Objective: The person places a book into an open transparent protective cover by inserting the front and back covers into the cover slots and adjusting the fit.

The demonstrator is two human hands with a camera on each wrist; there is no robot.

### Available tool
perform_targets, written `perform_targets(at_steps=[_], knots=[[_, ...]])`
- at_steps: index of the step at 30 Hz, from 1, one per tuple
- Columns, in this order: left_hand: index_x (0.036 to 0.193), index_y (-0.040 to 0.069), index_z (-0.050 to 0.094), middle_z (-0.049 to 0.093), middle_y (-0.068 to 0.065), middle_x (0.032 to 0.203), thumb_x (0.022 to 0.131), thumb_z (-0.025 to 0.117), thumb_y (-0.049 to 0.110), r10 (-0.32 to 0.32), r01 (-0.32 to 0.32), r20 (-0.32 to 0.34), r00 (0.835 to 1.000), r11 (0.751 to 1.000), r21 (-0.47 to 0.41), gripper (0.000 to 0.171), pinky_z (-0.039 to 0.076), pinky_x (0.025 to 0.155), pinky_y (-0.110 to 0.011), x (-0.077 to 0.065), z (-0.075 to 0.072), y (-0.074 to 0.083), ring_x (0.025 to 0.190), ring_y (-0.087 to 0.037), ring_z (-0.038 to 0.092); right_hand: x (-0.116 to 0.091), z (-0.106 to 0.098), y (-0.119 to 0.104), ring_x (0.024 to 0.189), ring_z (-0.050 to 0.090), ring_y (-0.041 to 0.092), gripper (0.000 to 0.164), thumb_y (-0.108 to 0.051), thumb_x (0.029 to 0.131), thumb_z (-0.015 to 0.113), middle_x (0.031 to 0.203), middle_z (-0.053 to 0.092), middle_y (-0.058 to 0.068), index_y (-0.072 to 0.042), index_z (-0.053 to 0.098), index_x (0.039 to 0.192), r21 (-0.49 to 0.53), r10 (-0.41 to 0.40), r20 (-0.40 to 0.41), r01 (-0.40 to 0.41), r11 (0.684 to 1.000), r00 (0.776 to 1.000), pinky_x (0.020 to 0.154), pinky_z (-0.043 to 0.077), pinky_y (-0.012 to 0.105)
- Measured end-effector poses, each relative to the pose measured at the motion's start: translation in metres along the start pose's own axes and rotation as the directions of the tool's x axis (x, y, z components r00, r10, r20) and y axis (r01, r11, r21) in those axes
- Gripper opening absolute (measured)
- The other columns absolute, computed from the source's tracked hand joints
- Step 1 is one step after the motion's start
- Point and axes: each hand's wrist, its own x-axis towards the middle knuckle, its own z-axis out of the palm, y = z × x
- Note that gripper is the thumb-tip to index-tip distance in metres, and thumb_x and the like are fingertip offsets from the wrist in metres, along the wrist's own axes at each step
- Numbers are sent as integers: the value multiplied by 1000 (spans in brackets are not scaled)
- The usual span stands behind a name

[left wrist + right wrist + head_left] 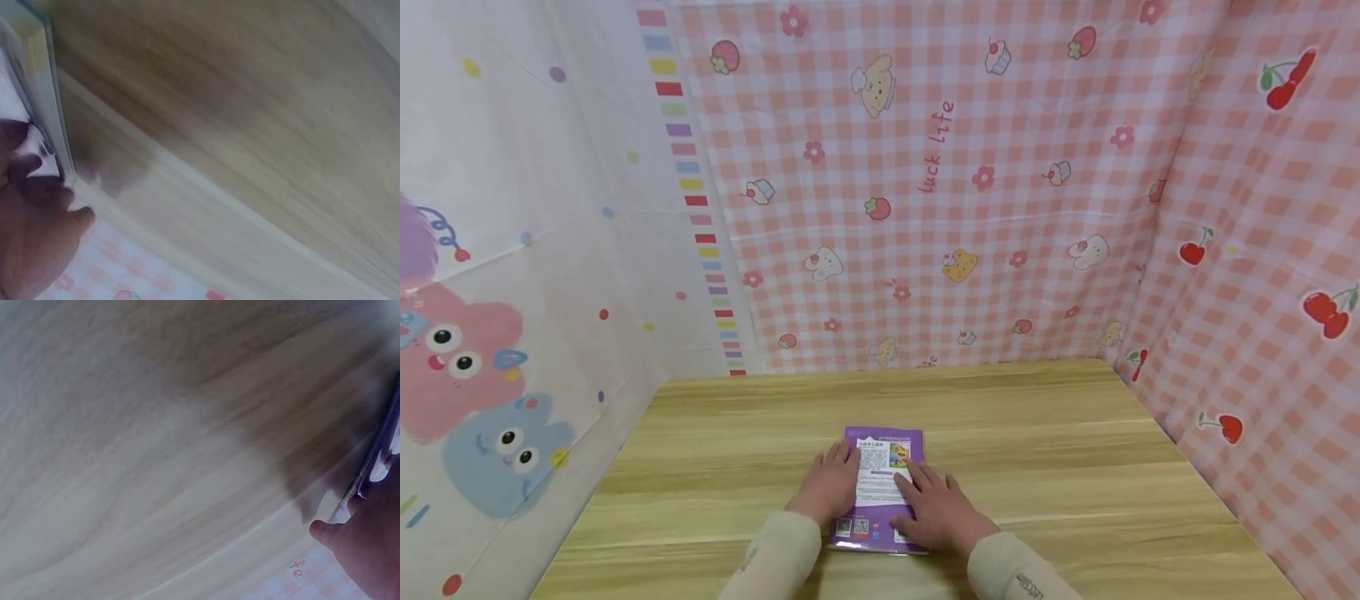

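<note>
A closed book [877, 487] with a purple cover lies flat on the wooden table. Its upper face carries a white text panel, a small coloured picture and QR codes near the bottom. My left hand [833, 483] rests along the book's left edge, fingers stretched forward. Over the right side of the cover lies my right hand [942, 508], its fingers spread. In the left wrist view, fingertips touch the book near its page edge [47, 81]. The right wrist view catches only a purple strip of the book [381, 440] beside the hand.
The wood-grain table [1045, 467] extends around the book on all sides. A pink checked cloth [940, 233] with small printed pictures hangs behind it and continues on the right. White cloth [602, 275] with cartoon figures covers the left side.
</note>
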Motion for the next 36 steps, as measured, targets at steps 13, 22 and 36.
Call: perform_targets(at_steps=[13,22,36], knots=[[148,-3,28,17,-31,154,90,41,64,-67,74,103,992,995,-65,90,9,113,-64,-2,23,0,139,-45,12,8,23,13,140,20,35,73,-59,93,40,157,25,15,-14,34,149,0,-9,-25,9,1000,1000,105,26,68],[149,1,28,16,-28,156,91,42,62,-108,114,118,987,992,-52,85,9,112,-64,-1,16,4,139,-44,13,7,14,10,141,16,36,71,-56,94,40,158,22,16,-13,32,150,52,3,-2,-2,999,1000,106,22,70],[149,2,28,16,-28,156,92,41,59,-120,125,112,986,992,-36,82,9,112,-65,0,18,5,139,-44,13,1,0,-7,139,24,36,69,-51,93,46,154,30,20,-6,40,146,-67,13,-15,-14,998,1000,109,20,66]])
